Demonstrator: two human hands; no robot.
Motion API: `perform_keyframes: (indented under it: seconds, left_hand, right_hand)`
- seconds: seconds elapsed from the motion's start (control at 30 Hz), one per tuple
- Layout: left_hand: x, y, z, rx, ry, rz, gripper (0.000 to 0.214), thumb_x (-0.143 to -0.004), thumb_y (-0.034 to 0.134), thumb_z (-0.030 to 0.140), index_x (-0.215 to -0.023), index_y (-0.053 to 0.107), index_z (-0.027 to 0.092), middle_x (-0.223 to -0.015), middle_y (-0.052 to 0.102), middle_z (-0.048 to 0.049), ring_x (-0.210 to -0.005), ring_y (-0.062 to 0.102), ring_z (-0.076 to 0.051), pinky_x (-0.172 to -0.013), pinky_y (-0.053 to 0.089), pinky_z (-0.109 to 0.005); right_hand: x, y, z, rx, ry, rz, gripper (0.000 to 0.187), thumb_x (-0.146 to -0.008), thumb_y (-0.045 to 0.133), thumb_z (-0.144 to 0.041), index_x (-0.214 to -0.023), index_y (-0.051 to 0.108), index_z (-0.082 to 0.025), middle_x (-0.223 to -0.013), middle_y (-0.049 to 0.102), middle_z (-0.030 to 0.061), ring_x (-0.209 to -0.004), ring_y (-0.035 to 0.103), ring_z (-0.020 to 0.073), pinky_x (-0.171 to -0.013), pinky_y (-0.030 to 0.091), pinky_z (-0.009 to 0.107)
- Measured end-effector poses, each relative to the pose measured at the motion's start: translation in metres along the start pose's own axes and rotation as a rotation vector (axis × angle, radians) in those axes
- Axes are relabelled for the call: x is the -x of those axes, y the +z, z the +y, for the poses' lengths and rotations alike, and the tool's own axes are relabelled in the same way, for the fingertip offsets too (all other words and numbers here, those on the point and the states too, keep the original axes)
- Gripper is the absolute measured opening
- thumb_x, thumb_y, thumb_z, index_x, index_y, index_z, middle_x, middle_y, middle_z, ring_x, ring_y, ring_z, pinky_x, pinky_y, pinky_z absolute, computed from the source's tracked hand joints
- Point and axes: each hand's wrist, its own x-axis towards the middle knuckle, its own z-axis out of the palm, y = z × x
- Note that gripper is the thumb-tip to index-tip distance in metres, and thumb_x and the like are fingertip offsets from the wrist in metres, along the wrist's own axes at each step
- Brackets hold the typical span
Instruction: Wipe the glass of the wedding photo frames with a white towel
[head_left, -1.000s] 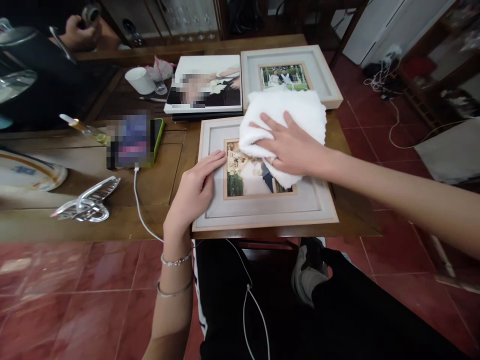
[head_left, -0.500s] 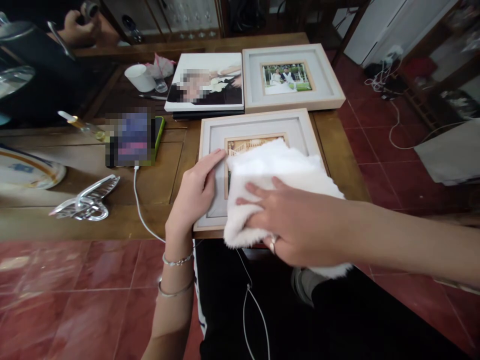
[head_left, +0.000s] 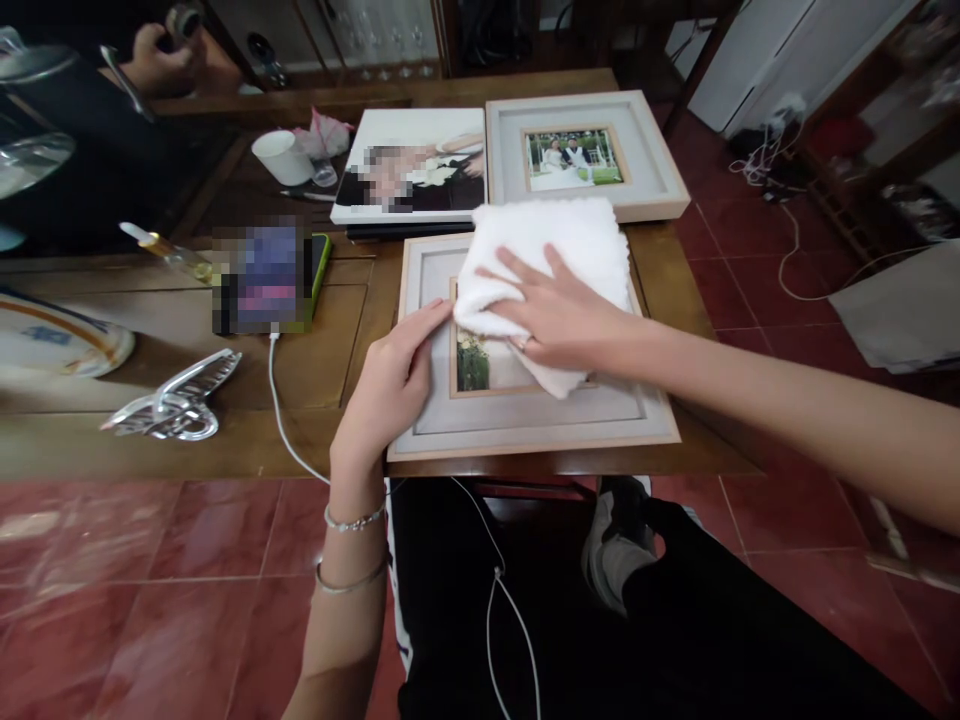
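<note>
A pale wooden photo frame [head_left: 532, 440] lies face up at the table's front edge. My left hand [head_left: 397, 375] rests on its left side, fingers stretched out over the border. Under my right hand [head_left: 559, 310] is a white fluffy cloth [head_left: 551, 225], pressed onto the frame's upper part. The right fingers are spread over the cloth, and a fold of it sits by the thumb and fingers. Most of the frame's picture is hidden by the cloth; a green strip shows at its lower left.
Behind lie a second framed photo [head_left: 660, 190] and a photo panel [head_left: 409, 125]. To the left are a phone [head_left: 266, 275] on a white cable [head_left: 281, 420], a dropper bottle [head_left: 169, 250], a clear hair claw clip [head_left: 180, 400] and a white cup [head_left: 281, 158].
My right hand has slid the cloth away from me, up the frame, uncovering its lower right part and front edge. My left hand has stayed in place.
</note>
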Motion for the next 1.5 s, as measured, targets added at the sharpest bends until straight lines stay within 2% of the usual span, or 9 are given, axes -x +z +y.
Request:
perform_keyframes:
  seconds: [0.1, 0.23, 0.57, 0.73, 0.9, 1.0, 1.13, 1.23, 1.5]
  left_hand:
    - [0.000, 0.000, 0.002, 0.002, 0.000, 0.005, 0.049, -0.099, 0.043, 0.013, -0.143, 0.063, 0.016, -0.149, 0.063, -0.0082, -0.140, 0.059, -0.025, -0.123, 0.045, -0.042]
    - [0.001, 0.001, 0.002, -0.001, -0.012, 0.044, 0.048, -0.099, 0.044, 0.014, -0.143, 0.064, 0.017, -0.148, 0.064, -0.0072, -0.138, 0.060, -0.025, -0.121, 0.046, -0.042]
    - [0.001, 0.002, 0.001, -0.028, -0.048, 0.035, 0.049, -0.100, 0.040, 0.018, -0.145, 0.061, 0.021, -0.148, 0.064, -0.0047, -0.137, 0.061, -0.024, -0.120, 0.047, -0.042]
    - [0.002, 0.002, 0.000, -0.028, -0.052, 0.038, 0.049, -0.102, 0.040, 0.020, -0.145, 0.061, 0.025, -0.148, 0.065, -0.0023, -0.137, 0.061, -0.023, -0.120, 0.048, -0.043]
    - [0.002, 0.001, 0.000, -0.014, -0.007, 0.037, 0.048, -0.105, 0.039, 0.022, -0.149, 0.057, 0.025, -0.155, 0.058, -0.0053, -0.143, 0.056, -0.024, -0.124, 0.043, -0.047]
    - [0.001, 0.001, 0.001, -0.023, 0.008, 0.046, 0.046, -0.107, 0.037, 0.025, -0.150, 0.056, 0.023, -0.160, 0.052, -0.0063, -0.149, 0.049, -0.024, -0.127, 0.038, -0.047]
    - [0.000, 0.001, 0.000, -0.031, 0.029, 0.061, 0.048, -0.111, 0.037, 0.032, -0.155, 0.049, 0.018, -0.165, 0.044, -0.0080, -0.153, 0.042, -0.025, -0.130, 0.033, -0.046]
    - [0.001, 0.002, -0.001, -0.019, 0.013, 0.077, 0.051, -0.112, 0.035, 0.041, -0.157, 0.044, 0.019, -0.167, 0.042, -0.0062, -0.155, 0.038, -0.028, -0.132, 0.030, -0.047]
    - [0.003, 0.002, 0.006, 0.067, -0.067, 0.146, 0.050, -0.113, 0.030, 0.047, -0.154, 0.048, 0.026, -0.162, 0.050, -0.0073, -0.152, 0.045, -0.024, -0.128, 0.036, -0.045]
  right_hand:
    - [-0.022, 0.000, 0.016, 0.052, 0.026, 0.072, 0.057, -0.093, 0.054, -0.014, -0.150, 0.053, -0.013, -0.172, 0.025, 0.0167, -0.161, 0.009, 0.0430, -0.119, 0.011, 0.083]
    - [-0.026, -0.003, 0.005, 0.021, 0.002, 0.058, 0.054, -0.092, 0.051, -0.012, -0.146, 0.058, -0.013, -0.171, 0.030, 0.0162, -0.160, 0.011, 0.0447, -0.118, 0.012, 0.084]
    - [0.049, -0.048, -0.076, -0.247, -0.199, -0.337, 0.044, -0.092, 0.053, -0.015, -0.132, 0.072, -0.017, -0.161, 0.047, 0.0131, -0.157, 0.027, 0.0416, -0.119, 0.031, 0.077]
    - [0.056, -0.033, -0.069, -0.271, -0.235, -0.209, 0.046, -0.094, 0.053, -0.018, -0.138, 0.068, -0.019, -0.160, 0.050, 0.0123, -0.157, 0.031, 0.0370, -0.122, 0.032, 0.069]
    - [0.031, 0.003, -0.031, -0.115, -0.098, 0.055, 0.053, -0.091, 0.056, -0.011, -0.144, 0.060, -0.015, -0.171, 0.025, 0.0202, -0.160, 0.021, 0.0386, -0.123, 0.022, 0.073]
    - [0.005, 0.010, -0.011, -0.086, 0.007, 0.128, 0.057, -0.089, 0.057, -0.009, -0.146, 0.057, -0.013, -0.173, 0.018, 0.0205, -0.161, 0.017, 0.0386, -0.124, 0.017, 0.072]
    - [-0.025, 0.001, -0.007, -0.054, 0.082, 0.086, 0.058, -0.091, 0.055, -0.011, -0.149, 0.055, -0.014, -0.174, 0.022, 0.0157, -0.162, 0.008, 0.0409, -0.125, 0.010, 0.075]
    - [-0.033, -0.007, -0.018, -0.028, -0.019, 0.022, 0.053, -0.093, 0.051, -0.012, -0.145, 0.059, -0.014, -0.172, 0.026, 0.0151, -0.161, 0.010, 0.0427, -0.123, 0.012, 0.078]
    - [-0.003, -0.025, -0.060, 0.051, -0.240, -0.159, 0.037, -0.096, 0.053, -0.017, -0.128, 0.071, -0.010, -0.167, 0.037, 0.0210, -0.158, 0.021, 0.0470, -0.119, 0.030, 0.072]
